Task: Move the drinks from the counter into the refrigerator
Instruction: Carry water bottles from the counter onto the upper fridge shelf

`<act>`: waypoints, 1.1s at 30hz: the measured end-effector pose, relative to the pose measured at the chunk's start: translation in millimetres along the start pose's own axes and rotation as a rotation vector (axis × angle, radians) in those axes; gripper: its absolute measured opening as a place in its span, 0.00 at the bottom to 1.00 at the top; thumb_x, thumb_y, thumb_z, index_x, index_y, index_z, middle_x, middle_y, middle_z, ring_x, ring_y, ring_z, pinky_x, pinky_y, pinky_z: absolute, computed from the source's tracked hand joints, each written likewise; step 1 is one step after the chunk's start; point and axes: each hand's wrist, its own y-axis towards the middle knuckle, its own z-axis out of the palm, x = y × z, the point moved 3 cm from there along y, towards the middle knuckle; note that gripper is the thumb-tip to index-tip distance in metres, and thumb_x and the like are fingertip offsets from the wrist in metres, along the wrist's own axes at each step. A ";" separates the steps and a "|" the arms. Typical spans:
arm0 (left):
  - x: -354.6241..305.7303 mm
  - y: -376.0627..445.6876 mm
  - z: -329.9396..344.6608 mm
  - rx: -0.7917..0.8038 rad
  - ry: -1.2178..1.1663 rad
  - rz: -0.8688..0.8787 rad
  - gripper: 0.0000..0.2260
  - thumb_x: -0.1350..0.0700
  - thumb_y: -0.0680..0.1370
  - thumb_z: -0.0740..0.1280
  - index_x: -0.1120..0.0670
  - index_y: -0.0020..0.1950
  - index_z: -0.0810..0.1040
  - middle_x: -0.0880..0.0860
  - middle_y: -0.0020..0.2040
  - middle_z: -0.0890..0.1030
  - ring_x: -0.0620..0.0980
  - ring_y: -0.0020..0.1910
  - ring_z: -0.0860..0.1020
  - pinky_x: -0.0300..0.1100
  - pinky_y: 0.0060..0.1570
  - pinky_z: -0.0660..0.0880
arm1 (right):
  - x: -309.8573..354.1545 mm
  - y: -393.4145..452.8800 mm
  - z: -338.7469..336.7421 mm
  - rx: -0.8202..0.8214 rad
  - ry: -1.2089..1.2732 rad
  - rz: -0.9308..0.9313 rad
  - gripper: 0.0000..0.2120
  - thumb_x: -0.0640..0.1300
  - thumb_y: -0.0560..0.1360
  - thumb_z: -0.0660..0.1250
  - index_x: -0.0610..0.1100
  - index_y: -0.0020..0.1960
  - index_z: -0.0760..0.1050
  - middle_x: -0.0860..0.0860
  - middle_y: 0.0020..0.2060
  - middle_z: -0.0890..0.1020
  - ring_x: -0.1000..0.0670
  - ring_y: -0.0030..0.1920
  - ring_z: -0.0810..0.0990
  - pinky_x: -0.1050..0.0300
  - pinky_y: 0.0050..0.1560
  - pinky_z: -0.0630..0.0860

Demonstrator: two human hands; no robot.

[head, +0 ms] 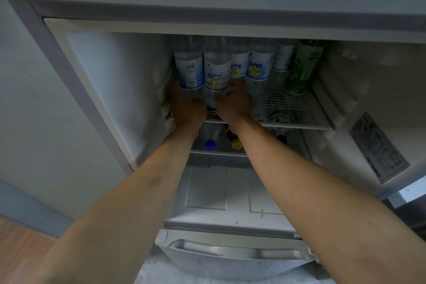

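- A person is reaching both bare arms into an open refrigerator (110, 76), working at the left end of its upper wire shelf (299, 108).
- The left hand (187, 108) is gripping the lower part of the leftmost clear water bottle (189, 69), which is standing against the left wall of the compartment; its fingers are curling round the far side of the bottle, mostly hidden behind it.
- The right hand (232, 101) is holding the base of the second water bottle (216, 71), which is standing just beside the first and touching it; its fingers are wrapping round the bottle rather than lying straight.
- Further right along the same shelf, more white-and-blue labelled bottles (259, 64) are standing in a close row, with a green bottle (302, 67) at the right end of the row.
- The front right part of the upper shelf is sitting bare.
- On the lower shelf (219, 152), a bottle with a blue cap (210, 144) and one with a yellow cap (237, 144) are lying on their sides, partly hidden by the arms.
- The task is looking well advanced: several drinks are already standing inside, and these two appear to be getting set in place.
- The table is lying outside the view, so how many drinks are waiting there cannot be told.
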 end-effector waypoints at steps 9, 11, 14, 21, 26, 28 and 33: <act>-1.2 2.9 -12.5 0.111 -0.044 0.059 0.25 0.68 0.79 0.61 0.55 0.76 0.65 0.54 0.72 0.72 0.51 0.69 0.72 0.52 0.71 0.69 | 3.2 -5.4 -2.1 0.063 0.083 0.062 0.20 0.34 0.78 0.64 0.43 0.68 0.67 0.45 0.63 0.77 0.50 0.58 0.75 0.59 0.58 0.72; 0.9 1.8 -13.5 0.142 -0.030 0.065 0.25 0.66 0.81 0.60 0.53 0.76 0.64 0.53 0.74 0.70 0.51 0.71 0.70 0.52 0.71 0.68 | 1.6 -7.9 -3.5 0.072 0.059 0.067 0.22 0.35 0.79 0.63 0.46 0.71 0.67 0.47 0.64 0.77 0.51 0.58 0.75 0.59 0.58 0.73; 0.7 -4.4 -16.4 0.144 -0.055 0.087 0.24 0.64 0.81 0.60 0.51 0.76 0.65 0.51 0.73 0.72 0.49 0.70 0.71 0.51 0.71 0.69 | -0.2 -13.6 -6.8 0.100 0.033 0.071 0.23 0.37 0.79 0.62 0.51 0.72 0.68 0.50 0.65 0.76 0.51 0.60 0.75 0.61 0.54 0.74; 3.7 -39.4 -28.1 0.029 -0.135 0.005 0.21 0.61 0.78 0.60 0.50 0.70 0.71 0.49 0.63 0.78 0.50 0.61 0.77 0.52 0.65 0.75 | -2.0 -44.1 -25.5 -0.005 0.088 0.035 0.05 0.40 0.77 0.65 0.49 0.49 0.78 0.52 0.46 0.82 0.48 0.48 0.81 0.50 0.47 0.82; 9.5 -69.6 -33.4 0.004 -0.158 0.083 0.10 0.60 0.77 0.64 0.56 0.59 0.74 0.55 0.52 0.79 0.57 0.52 0.80 0.58 0.53 0.79 | -4.6 -88.9 -49.7 -0.056 0.148 0.043 0.10 0.42 0.77 0.68 0.57 0.44 0.76 0.56 0.43 0.81 0.46 0.51 0.82 0.40 0.54 0.81; 10.9 -86.4 -31.8 -0.013 -0.137 0.130 0.13 0.60 0.78 0.64 0.58 0.63 0.75 0.54 0.52 0.79 0.47 0.51 0.81 0.46 0.53 0.80 | -13.8 -111.4 -64.1 -0.061 0.181 0.079 0.05 0.42 0.77 0.69 0.50 0.51 0.79 0.51 0.47 0.82 0.46 0.52 0.81 0.41 0.55 0.80; 17.0 -157.7 -9.5 0.080 -0.148 0.160 0.13 0.59 0.80 0.64 0.54 0.64 0.72 0.54 0.56 0.78 0.54 0.56 0.79 0.55 0.59 0.77 | -41.4 -181.5 -121.4 -0.092 0.199 0.143 0.11 0.42 0.79 0.68 0.44 0.60 0.79 0.52 0.41 0.76 0.52 0.45 0.78 0.54 0.52 0.80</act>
